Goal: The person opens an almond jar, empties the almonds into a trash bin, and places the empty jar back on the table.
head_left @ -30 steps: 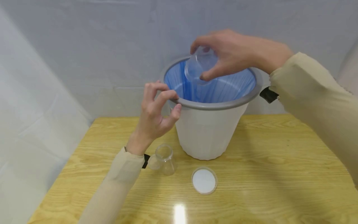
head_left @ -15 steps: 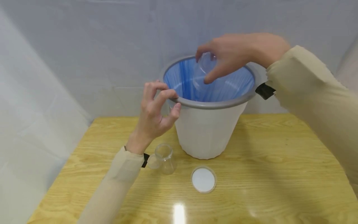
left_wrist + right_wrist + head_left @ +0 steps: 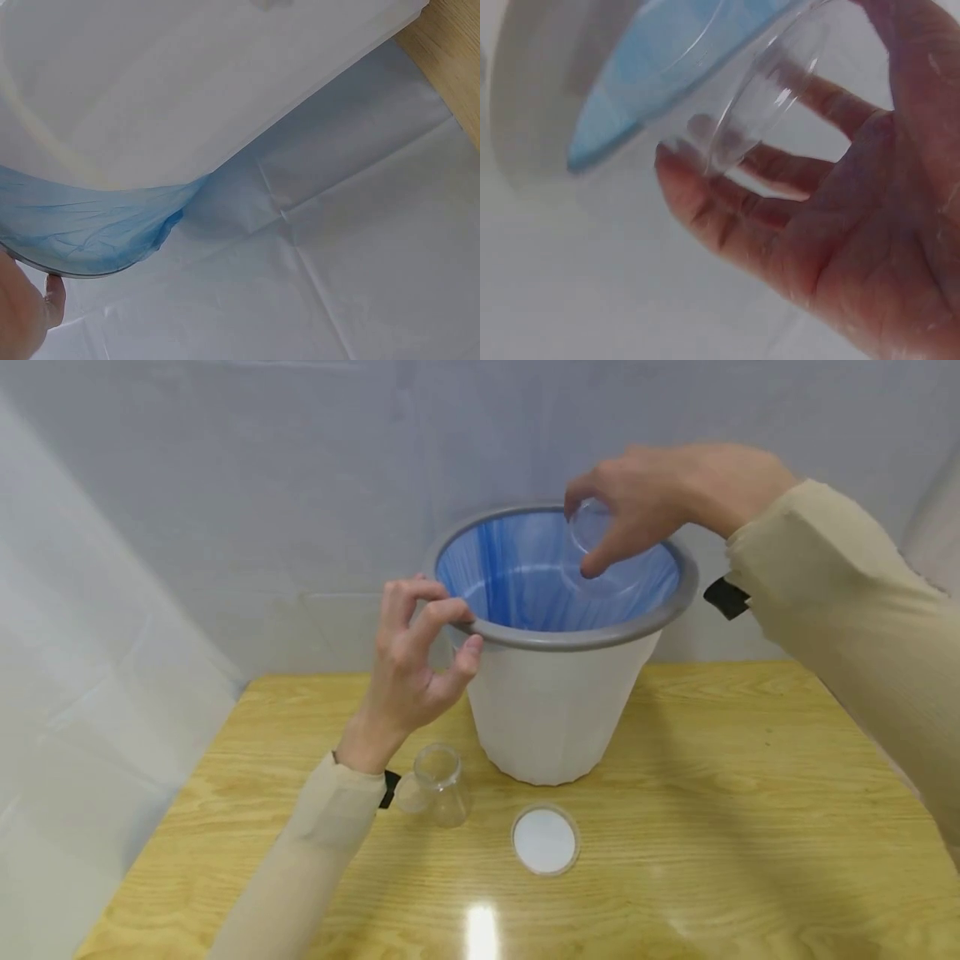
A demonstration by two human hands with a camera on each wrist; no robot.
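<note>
Right hand (image 3: 660,493) pinches a clear cup (image 3: 588,527) over the bin (image 3: 558,710), inside its far rim, open liner below. Left hand (image 3: 412,652) pinches the near rim, it seems. Jar (image 3: 442,785) and lid (image 3: 545,841) sit before the bin.

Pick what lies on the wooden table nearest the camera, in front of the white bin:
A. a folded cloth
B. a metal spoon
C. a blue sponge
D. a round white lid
D: a round white lid lies flat on the wooden table before the white bin.
</note>
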